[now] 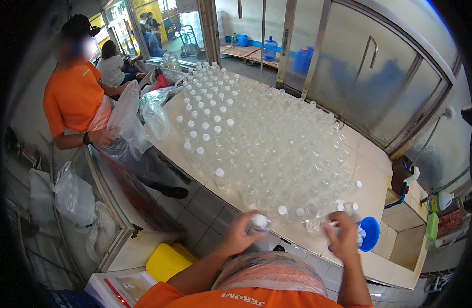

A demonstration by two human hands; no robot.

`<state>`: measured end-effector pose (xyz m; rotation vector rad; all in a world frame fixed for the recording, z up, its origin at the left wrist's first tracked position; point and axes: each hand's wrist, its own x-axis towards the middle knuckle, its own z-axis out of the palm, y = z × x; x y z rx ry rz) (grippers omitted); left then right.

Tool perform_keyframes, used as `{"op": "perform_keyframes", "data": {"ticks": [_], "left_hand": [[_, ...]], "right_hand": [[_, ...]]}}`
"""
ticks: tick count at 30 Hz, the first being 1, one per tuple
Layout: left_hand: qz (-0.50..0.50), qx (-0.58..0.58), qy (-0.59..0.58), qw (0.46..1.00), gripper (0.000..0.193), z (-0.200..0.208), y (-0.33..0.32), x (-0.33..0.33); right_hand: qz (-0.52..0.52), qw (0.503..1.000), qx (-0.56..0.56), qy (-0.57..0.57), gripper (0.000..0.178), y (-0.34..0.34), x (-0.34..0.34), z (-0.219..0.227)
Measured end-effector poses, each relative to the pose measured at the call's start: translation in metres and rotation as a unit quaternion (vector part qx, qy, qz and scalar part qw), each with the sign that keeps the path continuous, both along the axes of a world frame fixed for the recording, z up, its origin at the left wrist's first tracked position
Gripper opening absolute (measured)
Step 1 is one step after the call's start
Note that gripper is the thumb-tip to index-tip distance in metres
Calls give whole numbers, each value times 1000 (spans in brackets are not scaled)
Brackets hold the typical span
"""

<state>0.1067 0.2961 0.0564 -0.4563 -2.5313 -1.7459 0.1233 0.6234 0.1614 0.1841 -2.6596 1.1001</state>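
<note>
Near the front edge of the table, my left hand (241,235) is closed around a small clear plastic bottle (260,223) with a white cap. To the right, my right hand (343,235) has its fingers bent together beside a clear bottle (313,225); motion blur hides what they hold. Just right of that hand, a blue bowl (370,233) holds loose white caps (360,233). Many clear bottles (277,149) crowd the tabletop. Those toward the far left wear white caps (205,126), as do a few along the near edge, while most in the middle look uncapped.
At the left, a co-worker (74,97) in an orange shirt handles clear plastic bags (128,120). A yellow container (169,262) stands below, left of my left arm. Open shelving (405,249) sits at the table's right end. Sliding glass doors (369,77) line the far side.
</note>
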Motion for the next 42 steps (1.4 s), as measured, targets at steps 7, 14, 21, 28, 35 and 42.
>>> {"op": "perform_keyframes", "data": {"ticks": [7, 14, 21, 28, 35, 42], "left_hand": [[373, 102, -24, 922, 60, -56, -105, -79], [356, 153, -67, 919, 62, -89, -108, -151], [390, 69, 87, 914, 53, -80, -95, -119], [88, -130, 26, 987, 50, -19, -27, -90], [172, -100, 127, 972, 45, -31, -8, -53], [16, -52, 31, 998, 44, -13, 6, 10]], "right_hand": [[-297, 935, 142, -131, 30, 181, 42, -47], [-247, 924, 148, -252, 35, 224, 34, -117], [-224, 901, 243, -282, 25, 224, 14, -153], [-252, 923, 203, -210, 18, 221, 26, -145], [-244, 948, 189, -79, 15, 232, 45, -138], [-317, 924, -142, -158, 14, 214, 52, -113]]}}
